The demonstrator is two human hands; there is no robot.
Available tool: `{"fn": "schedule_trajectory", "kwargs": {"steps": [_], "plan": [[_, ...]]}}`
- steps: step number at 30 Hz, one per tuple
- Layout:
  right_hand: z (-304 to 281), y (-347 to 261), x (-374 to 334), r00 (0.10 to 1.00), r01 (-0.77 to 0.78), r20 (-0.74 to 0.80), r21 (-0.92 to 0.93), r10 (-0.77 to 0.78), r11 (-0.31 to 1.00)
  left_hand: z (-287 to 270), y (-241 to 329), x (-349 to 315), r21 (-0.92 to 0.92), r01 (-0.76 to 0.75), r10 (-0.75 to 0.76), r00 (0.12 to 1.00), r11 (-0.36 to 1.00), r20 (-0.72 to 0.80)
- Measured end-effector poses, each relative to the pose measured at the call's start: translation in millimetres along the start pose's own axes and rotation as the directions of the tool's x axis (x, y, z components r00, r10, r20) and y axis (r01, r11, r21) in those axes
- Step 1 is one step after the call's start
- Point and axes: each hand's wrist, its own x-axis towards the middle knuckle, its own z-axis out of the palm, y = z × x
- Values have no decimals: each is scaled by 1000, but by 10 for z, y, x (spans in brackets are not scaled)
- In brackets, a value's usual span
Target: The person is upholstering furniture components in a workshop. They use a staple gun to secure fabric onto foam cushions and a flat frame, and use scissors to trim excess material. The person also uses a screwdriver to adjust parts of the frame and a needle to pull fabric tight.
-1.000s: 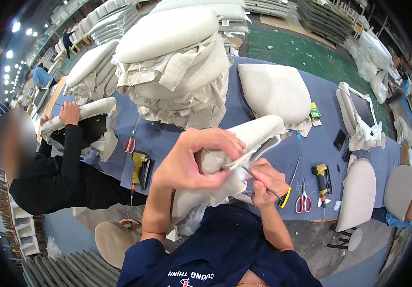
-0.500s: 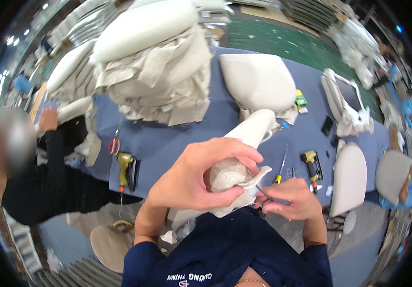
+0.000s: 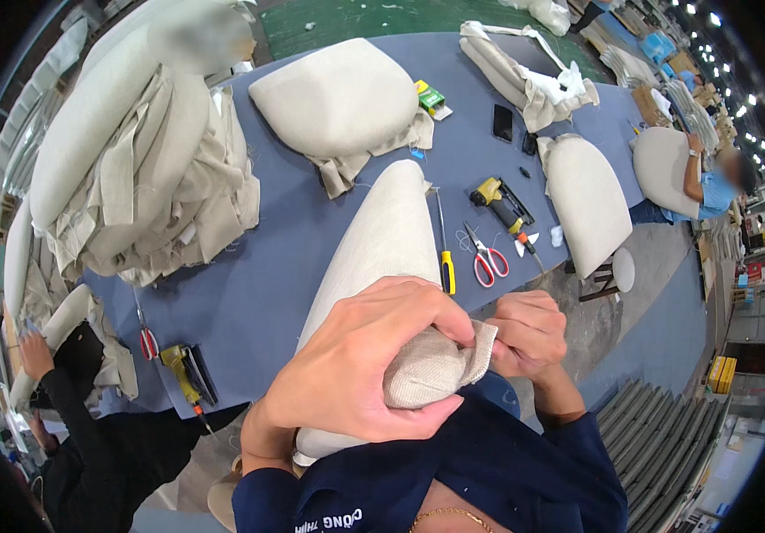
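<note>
A beige upholstered chair pad point(image 3: 369, 240) stands on its edge before me, its long side running away over the table. My left hand point(image 3: 356, 355) is wrapped round its near corner, thumb below and fingers above, where the woven cover bulges. From that corner a loose fabric flap point(image 3: 482, 349) sticks out to the right. Closed at the flap's edge is my right hand point(image 3: 529, 333); its fingertips are partly hidden, and what they hold cannot be made out.
On the blue table point(image 3: 289, 218) lie a yellow-handled screwdriver point(image 3: 447, 266), red-handled scissors point(image 3: 489, 265), a staple gun point(image 3: 502, 204) and a phone point(image 3: 502, 123). More pads point(image 3: 347, 93) surround them. A tall pad stack point(image 3: 147, 169) stands left, near a co-worker's black sleeve point(image 3: 80, 435).
My view has swung to the right. The thin dark tool seen at my right hand earlier no longer shows. My left hand still grips the pad's corner.
</note>
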Motion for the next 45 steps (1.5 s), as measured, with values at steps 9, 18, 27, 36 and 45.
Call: {"fn": "schedule_trajectory", "kwargs": {"steps": [9,18,27,36,45], "plan": [[-160,-187,238,984,72,168,-81,-57,994,82,29,-78,44,-45,49,995,998,-90],[-79,-238,365,980,35,196,-281,22,959,-23,4,-255,50,-81,91,969,995,-229],[-487,-268,584,780,182,621,-338,74,923,82,47,-356,1,-138,130,928,990,-350],[-180,-88,399,945,58,325,-293,42,954,106,8,-179,-1,-225,207,895,974,-395],[-334,-407,791,721,-79,662,-214,204,974,217,114,-342,16,-141,135,893,990,-429]]}}
